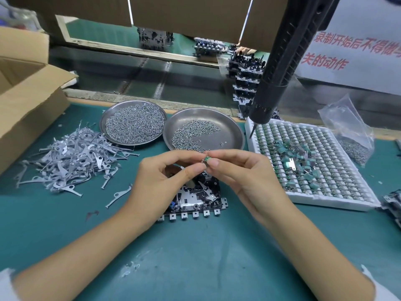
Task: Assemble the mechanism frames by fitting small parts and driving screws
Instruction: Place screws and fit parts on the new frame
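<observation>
A black mechanism frame [196, 200] with a row of metal tabs lies flat on the green mat, partly hidden under my hands. Just above it, my left hand [160, 177] and my right hand [240, 172] meet fingertip to fingertip and together pinch a small green and silver part [207, 159]. Two steel dishes sit behind: the left dish [104, 120] is heaped with screws, the right dish [234, 129] holds a thinner scatter of screws. An electric screwdriver [273, 83] hangs at the right, its tip over the tray's corner.
A pile of grey metal levers [71, 157] spreads at the left beside an open cardboard box [28, 94]. A white foam tray [325, 200] with several green parts lies at the right, a plastic bag [349, 133] behind it. Stacked frames [245, 79] stand on the conveyor.
</observation>
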Action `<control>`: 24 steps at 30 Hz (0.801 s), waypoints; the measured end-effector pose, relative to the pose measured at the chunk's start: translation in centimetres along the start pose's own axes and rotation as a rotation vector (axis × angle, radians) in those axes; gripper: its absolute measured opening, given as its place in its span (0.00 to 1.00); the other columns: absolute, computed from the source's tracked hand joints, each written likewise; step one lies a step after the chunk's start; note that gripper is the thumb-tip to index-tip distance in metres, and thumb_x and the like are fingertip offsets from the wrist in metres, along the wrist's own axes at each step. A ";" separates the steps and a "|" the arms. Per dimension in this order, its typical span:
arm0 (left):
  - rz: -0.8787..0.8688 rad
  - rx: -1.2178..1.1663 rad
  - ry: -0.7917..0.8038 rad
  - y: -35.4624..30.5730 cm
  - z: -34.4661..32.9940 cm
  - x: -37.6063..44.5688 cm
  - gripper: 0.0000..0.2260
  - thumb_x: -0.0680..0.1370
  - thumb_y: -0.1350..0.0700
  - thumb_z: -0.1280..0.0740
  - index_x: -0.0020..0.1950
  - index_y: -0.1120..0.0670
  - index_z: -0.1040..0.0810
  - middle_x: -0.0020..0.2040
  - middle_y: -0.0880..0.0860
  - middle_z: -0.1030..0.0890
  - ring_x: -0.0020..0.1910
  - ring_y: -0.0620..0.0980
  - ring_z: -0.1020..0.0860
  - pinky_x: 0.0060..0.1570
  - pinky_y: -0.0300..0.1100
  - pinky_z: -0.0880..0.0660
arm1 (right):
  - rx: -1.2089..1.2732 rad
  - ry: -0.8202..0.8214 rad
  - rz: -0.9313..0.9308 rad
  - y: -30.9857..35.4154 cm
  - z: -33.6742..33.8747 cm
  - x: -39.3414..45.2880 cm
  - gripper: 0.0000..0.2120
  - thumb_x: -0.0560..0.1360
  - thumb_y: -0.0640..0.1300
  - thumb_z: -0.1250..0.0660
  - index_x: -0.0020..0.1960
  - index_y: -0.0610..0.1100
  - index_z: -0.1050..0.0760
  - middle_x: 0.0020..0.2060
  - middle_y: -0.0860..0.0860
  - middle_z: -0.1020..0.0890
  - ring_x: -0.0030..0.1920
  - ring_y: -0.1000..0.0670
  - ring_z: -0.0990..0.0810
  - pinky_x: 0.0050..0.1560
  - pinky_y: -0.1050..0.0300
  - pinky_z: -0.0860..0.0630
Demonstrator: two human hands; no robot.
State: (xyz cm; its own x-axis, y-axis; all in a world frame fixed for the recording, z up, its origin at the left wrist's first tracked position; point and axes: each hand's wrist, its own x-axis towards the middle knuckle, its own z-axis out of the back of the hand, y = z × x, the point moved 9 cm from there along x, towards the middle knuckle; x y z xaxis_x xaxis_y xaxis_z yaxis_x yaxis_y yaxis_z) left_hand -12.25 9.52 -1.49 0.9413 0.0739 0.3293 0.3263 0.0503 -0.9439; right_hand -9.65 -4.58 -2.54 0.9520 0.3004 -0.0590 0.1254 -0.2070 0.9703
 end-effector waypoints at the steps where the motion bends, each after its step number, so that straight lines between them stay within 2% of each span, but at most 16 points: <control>1: 0.000 -0.001 0.005 0.0 0.0 0.0 0.09 0.69 0.55 0.28 0.47 0.45 0.16 0.40 0.46 0.16 0.35 0.44 0.19 0.37 0.37 0.21 | 0.004 0.004 0.002 0.0 0.0 0.0 0.10 0.62 0.39 0.27 0.44 0.40 0.16 0.41 0.42 0.15 0.41 0.49 0.17 0.52 0.55 0.19; 4: -0.008 0.003 0.021 -0.2 -0.2 -0.1 0.08 0.69 0.55 0.28 0.45 0.45 0.15 0.39 0.45 0.16 0.35 0.42 0.20 0.37 0.33 0.23 | -0.043 0.002 0.018 0.2 0.1 0.0 0.11 0.63 0.40 0.27 0.44 0.40 0.17 0.41 0.43 0.15 0.41 0.49 0.16 0.47 0.58 0.19; 7: -0.055 0.056 0.013 -0.7 -0.1 0.0 0.07 0.69 0.56 0.28 0.44 0.46 0.16 0.42 0.47 0.17 0.37 0.44 0.20 0.38 0.33 0.24 | -0.171 0.008 0.073 0.8 0.1 0.0 0.11 0.63 0.42 0.27 0.45 0.41 0.17 0.40 0.47 0.14 0.41 0.54 0.16 0.42 0.65 0.23; 12: -0.121 0.127 -0.034 -1.5 0.4 0.1 0.11 0.67 0.53 0.27 0.48 0.46 0.18 0.45 0.52 0.24 0.38 0.41 0.26 0.38 0.28 0.27 | -0.211 0.060 0.115 1.1 -0.2 -0.1 0.09 0.65 0.40 0.27 0.46 0.43 0.16 0.40 0.48 0.14 0.42 0.53 0.16 0.44 0.65 0.23; 16: -0.124 0.214 -0.030 -1.8 0.6 0.2 0.15 0.65 0.51 0.26 0.51 0.44 0.20 0.46 0.47 0.23 0.41 0.41 0.25 0.47 0.32 0.28 | -0.286 0.090 0.181 1.6 -0.7 -0.3 0.06 0.70 0.34 0.28 0.44 0.42 0.16 0.41 0.49 0.14 0.43 0.53 0.16 0.47 0.64 0.22; 19: -0.114 0.246 0.015 -2.0 0.6 0.3 0.16 0.66 0.52 0.26 0.53 0.45 0.20 0.45 0.46 0.22 0.43 0.45 0.23 0.50 0.35 0.27 | -0.313 0.093 0.253 2.2 -0.9 -0.6 0.08 0.69 0.31 0.28 0.44 0.42 0.16 0.40 0.50 0.14 0.41 0.54 0.16 0.45 0.66 0.23; 24: -0.111 0.337 0.156 -2.6 0.4 0.1 0.17 0.67 0.52 0.26 0.55 0.46 0.20 0.45 0.46 0.21 0.44 0.44 0.24 0.50 0.30 0.29 | -0.461 0.074 0.384 2.5 -1.1 -1.6 0.10 0.69 0.30 0.27 0.46 0.43 0.16 0.42 0.49 0.15 0.41 0.55 0.16 0.44 0.66 0.23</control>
State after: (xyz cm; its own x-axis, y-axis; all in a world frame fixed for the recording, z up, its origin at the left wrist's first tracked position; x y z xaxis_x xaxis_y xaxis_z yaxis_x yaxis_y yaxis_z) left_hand -13.03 9.76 1.04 0.9120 -0.1016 0.3973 0.4050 0.3759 -0.8335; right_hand -11.16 -4.53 0.27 0.8812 0.3513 0.3165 -0.3735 0.1067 0.9215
